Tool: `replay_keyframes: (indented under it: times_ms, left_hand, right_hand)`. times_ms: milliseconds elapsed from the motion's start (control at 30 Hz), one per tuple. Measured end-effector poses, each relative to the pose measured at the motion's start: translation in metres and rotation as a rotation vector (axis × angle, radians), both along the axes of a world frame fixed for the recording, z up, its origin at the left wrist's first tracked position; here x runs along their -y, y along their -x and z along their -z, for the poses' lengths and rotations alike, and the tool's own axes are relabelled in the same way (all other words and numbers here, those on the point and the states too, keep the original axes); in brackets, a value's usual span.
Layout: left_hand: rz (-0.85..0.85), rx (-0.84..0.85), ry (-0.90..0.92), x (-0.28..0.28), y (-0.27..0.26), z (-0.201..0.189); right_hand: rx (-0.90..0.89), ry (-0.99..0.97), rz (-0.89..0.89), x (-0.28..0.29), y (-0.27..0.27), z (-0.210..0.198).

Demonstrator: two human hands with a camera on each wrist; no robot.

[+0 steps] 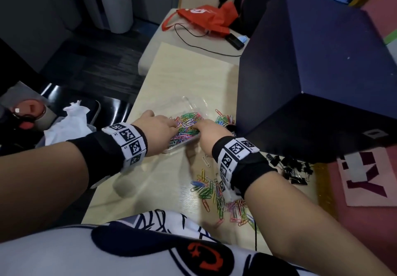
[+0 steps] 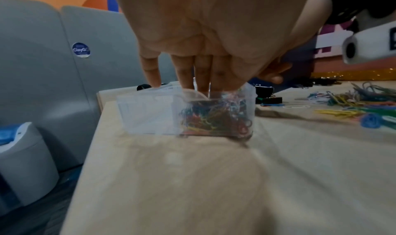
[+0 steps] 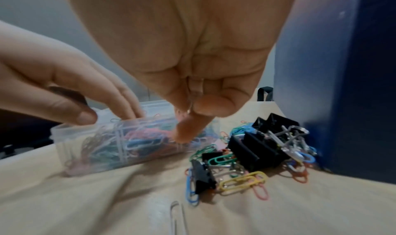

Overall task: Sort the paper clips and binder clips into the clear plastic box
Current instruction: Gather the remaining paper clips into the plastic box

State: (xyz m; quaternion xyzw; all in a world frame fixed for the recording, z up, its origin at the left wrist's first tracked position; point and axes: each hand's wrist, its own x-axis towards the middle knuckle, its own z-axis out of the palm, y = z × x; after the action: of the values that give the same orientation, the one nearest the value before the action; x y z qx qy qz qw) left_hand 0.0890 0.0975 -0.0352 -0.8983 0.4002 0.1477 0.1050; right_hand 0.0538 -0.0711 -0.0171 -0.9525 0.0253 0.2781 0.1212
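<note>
Left hand (image 1: 159, 128) has straight fingers (image 2: 202, 79) dipped into the box (image 2: 147, 113), not clamped on anything; little finger sits on the rim at 9 o'clock of the clip-filled half. Likely steadying the box and tamping the paper clips (image 1: 187, 125) down so more fit. Seen from the left wrist, the box half nearest that hand looks empty, probably kept for binder clips

Box sits mid-table (image 1: 171, 78), at 12 o'clock from the person, both hands meeting over it

Right hand (image 1: 207, 135): index finger pokes down into the clips in the box while the other fingers curl in against the thumb (image 3: 214, 106). Something glints between them in the right wrist view; can't tell if a clip is pinched there, too blurred

Loose paper clips (image 1: 214, 192) lie at 5 o'clock of the box, under the right forearm, a smaller bunch (image 1: 224, 118) at 3 o'clock against the dark blue block (image 1: 311, 71). Binder clips (image 1: 294, 170) are piled at 4 o'clock, further right; some (image 3: 255, 145) sit tangled with paper clips just beside the box

Judgement: mid-task. One half well filled, lots of paper clips out, no binder clips visibly boxed. Risk: the tangled pile drags the wrong kind into the wrong half
</note>
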Motion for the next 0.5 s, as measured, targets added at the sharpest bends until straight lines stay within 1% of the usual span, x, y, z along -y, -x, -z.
replay_keyframes:
  times_ms: [67,133,200,267,300,367,433,500]
  left_hand:
    - [0.005,0.032,0.015,0.0,0.001,-0.005]
    - [-0.027,0.045,0.057,0.004,0.003,-0.013]
    - [-0.041,0.038,0.108,0.013,0.007,-0.021]
    - [0.014,0.029,0.145,0.026,0.015,-0.026]
    - [0.059,0.016,0.164,0.032,0.02,-0.027]
    - [0.143,-0.062,0.189,0.046,0.034,-0.025]
    - [0.196,-0.184,0.128,0.058,0.049,-0.02]
    - [0.214,-0.282,-0.026,0.068,0.063,-0.013]
  right_hand:
    - [0.088,-0.066,0.075,0.009,0.007,0.0]
    - [0.17,-0.122,0.171,0.015,0.018,-0.003]
    - [0.22,-0.117,0.253,0.023,0.032,-0.004]
    - [0.17,-0.072,0.321,0.034,0.047,-0.004]
    - [0.109,-0.043,0.353,0.04,0.056,-0.004]
    - [-0.011,0.035,0.385,0.054,0.075,-0.002]
    - [-0.117,0.12,0.405,0.066,0.096,0.001]
    - [-0.209,0.188,0.45,0.076,0.116,0.003]
